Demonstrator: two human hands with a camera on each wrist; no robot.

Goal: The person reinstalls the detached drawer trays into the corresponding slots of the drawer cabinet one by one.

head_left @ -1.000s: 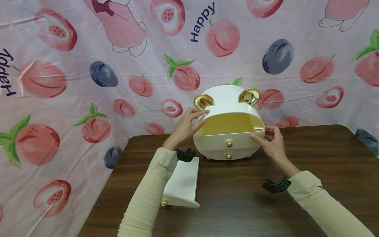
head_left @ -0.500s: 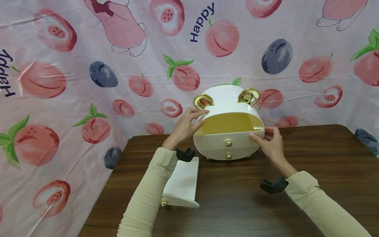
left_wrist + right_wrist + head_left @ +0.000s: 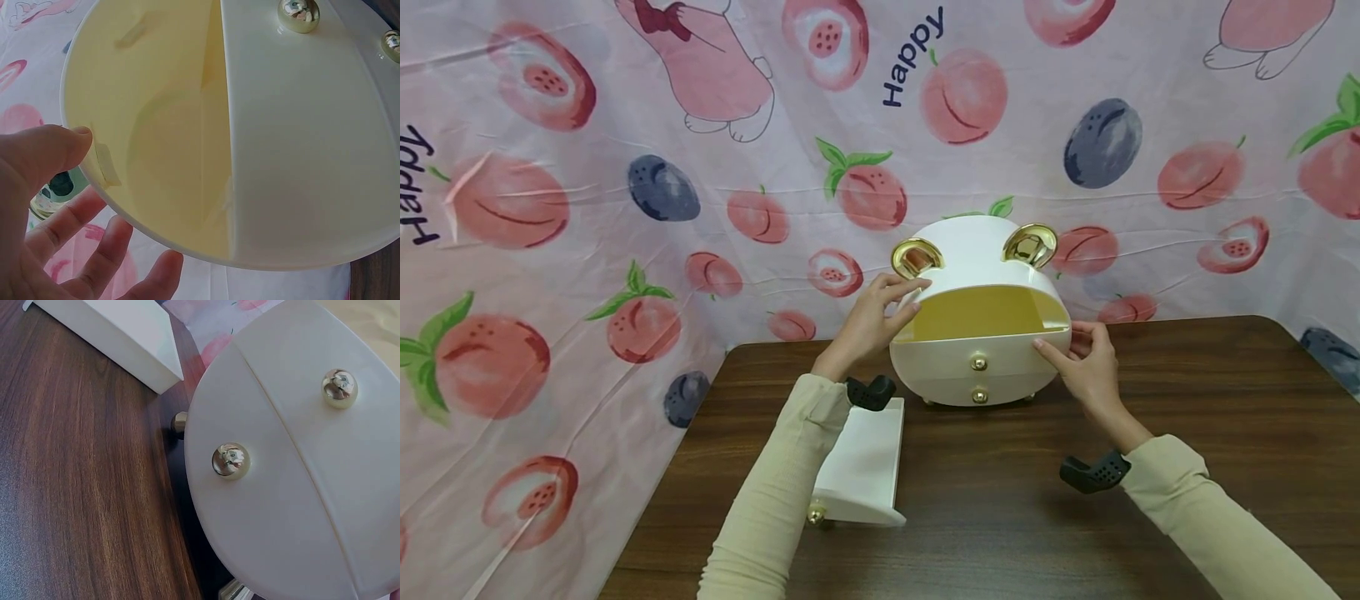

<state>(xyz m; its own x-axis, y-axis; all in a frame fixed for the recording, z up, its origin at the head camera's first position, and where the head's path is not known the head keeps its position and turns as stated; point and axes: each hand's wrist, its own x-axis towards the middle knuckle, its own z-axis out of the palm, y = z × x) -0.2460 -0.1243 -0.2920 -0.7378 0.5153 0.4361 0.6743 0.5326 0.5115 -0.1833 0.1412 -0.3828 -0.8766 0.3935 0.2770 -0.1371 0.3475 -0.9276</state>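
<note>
A white desktop drawer cabinet [image 3: 985,250] with two gold ears stands upright near the back of the table. Its top slot [image 3: 977,312] is open and shows a yellowish inside, also large in the left wrist view. Two drawer fronts with gold knobs [image 3: 230,460] close the lower part. My left hand [image 3: 868,321] holds the slot's left rim, thumb [image 3: 78,140] inside the edge and fingers outside. My right hand [image 3: 1086,362] grips the cabinet's right side, thumb on the upper drawer front, other fingers partly hidden behind the side.
A white drawer [image 3: 861,458] with a gold knob lies on the dark wooden table [image 3: 985,517], front-left of the cabinet and partly hidden by my left arm. Directly behind the table hangs a pink fruit-print cloth [image 3: 760,167].
Both hands keep their places on the cabinet. My right wrist has shifted very slightly left and down; the cabinet and the loose drawer have stayed put.
</note>
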